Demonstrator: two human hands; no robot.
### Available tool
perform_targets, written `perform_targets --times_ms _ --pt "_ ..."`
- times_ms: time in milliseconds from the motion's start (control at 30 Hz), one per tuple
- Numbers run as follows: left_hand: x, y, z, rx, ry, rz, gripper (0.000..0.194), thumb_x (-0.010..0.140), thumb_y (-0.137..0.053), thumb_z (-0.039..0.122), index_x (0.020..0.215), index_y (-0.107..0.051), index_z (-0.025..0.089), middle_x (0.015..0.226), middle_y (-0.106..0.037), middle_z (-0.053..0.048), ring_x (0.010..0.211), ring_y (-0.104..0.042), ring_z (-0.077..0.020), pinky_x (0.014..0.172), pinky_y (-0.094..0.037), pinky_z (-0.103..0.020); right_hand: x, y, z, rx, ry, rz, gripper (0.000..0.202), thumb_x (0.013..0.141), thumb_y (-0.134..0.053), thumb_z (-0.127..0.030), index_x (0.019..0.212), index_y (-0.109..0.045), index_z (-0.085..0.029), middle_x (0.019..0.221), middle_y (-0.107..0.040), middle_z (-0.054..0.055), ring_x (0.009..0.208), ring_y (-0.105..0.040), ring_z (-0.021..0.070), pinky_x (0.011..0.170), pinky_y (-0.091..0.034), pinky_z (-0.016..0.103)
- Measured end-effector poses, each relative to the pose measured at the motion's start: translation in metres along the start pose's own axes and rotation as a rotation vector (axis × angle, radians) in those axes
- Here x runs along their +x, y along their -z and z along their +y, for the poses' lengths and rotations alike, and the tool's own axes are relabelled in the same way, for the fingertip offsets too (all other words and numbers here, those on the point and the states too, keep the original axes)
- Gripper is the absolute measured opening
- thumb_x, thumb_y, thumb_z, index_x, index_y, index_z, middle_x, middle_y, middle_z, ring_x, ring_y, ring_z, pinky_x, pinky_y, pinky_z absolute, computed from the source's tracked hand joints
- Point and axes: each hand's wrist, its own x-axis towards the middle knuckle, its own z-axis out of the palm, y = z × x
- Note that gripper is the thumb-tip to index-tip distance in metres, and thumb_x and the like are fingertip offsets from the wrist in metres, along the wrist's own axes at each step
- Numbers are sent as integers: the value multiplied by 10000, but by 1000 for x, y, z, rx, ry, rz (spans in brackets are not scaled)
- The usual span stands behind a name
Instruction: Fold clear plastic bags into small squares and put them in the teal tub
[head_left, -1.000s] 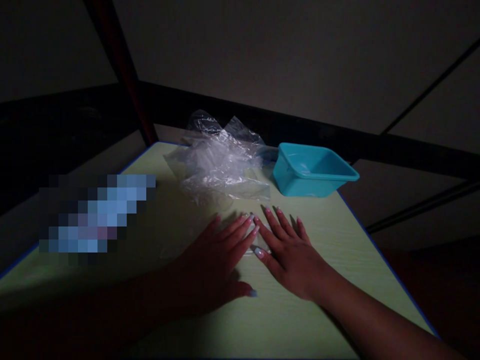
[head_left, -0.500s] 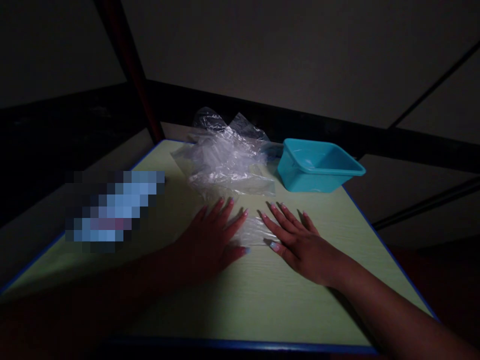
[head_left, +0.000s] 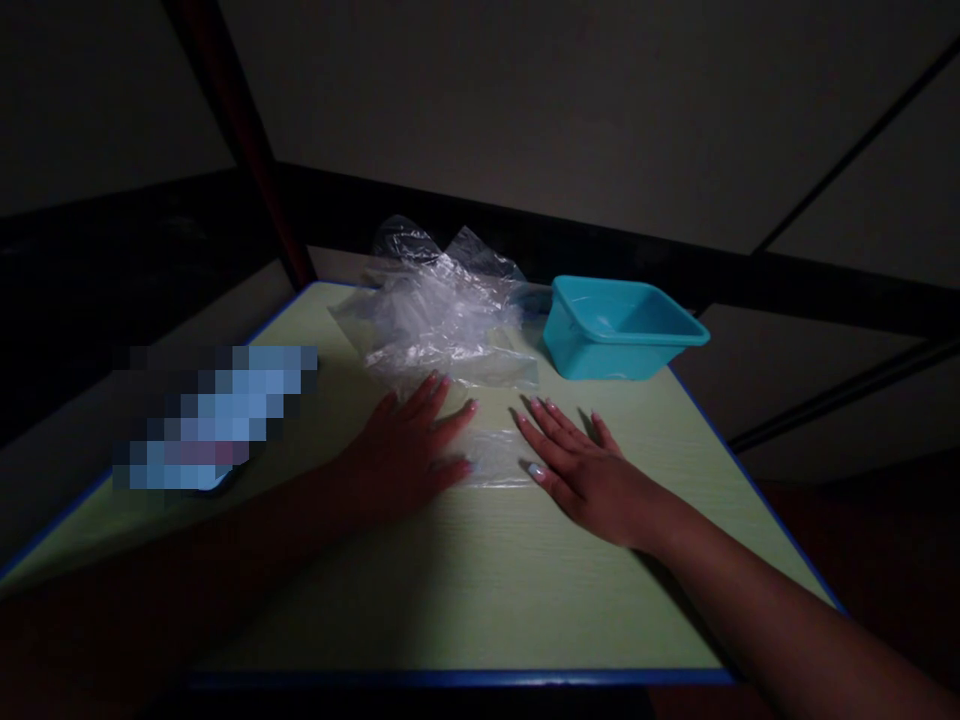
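Observation:
A flat strip of clear plastic, perhaps a folded bag (head_left: 491, 458), lies on the pale green table (head_left: 480, 590). Over its left end is my left hand (head_left: 409, 440), fingers spread and palm down. My right hand (head_left: 589, 475) rests on its right end, also flat with fingers apart. Just beyond my left fingertips sits a loose heap of crumpled clear plastic bags (head_left: 446, 310). Neither hand grips anything. The part of the strip beneath my hands is hidden.
A turquoise plastic basin (head_left: 619, 355) stands at the table's far right. On the left lies a device with a pixelated bright screen (head_left: 232, 410). The table has a blue edge (head_left: 457, 680), and dark walls rise behind it.
My left hand has slid a little away from me and left along the plastic strip. My right hand stays spread near the strip's right end. The whole view has shifted slightly.

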Motion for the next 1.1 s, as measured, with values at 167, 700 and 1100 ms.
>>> perform_targets --times_ms 167,700,1100 --pt "15 19 -15 -58 50 274 511 945 -377 504 1207 -592 122 1245 -596 -172 1189 -491 -327 1044 -351 -513 -2 7 9 -15 8 -47 609 1015 -300 -443 1552 -51 -299 1606 1 59 1479 -8 259 1124 -82 651" --pt "21 24 -21 -159 164 154 313 858 -512 403 627 -410 219 728 -516 -49 781 -482 -237 739 -386 -370 -1 6 3 139 262 68 669 983 -291 -582 1548 -24 -342 1616 -15 60 1474 -50 321 1104 -17 692" --pt "17 34 -13 -368 218 116 444 928 -260 489 665 -485 212 655 -572 -15 630 -545 -176 621 -392 -297 -8 5 -2 261 465 -59 744 929 -481 -587 1538 -189 -274 1585 -201 106 1468 -167 287 1116 105 633"
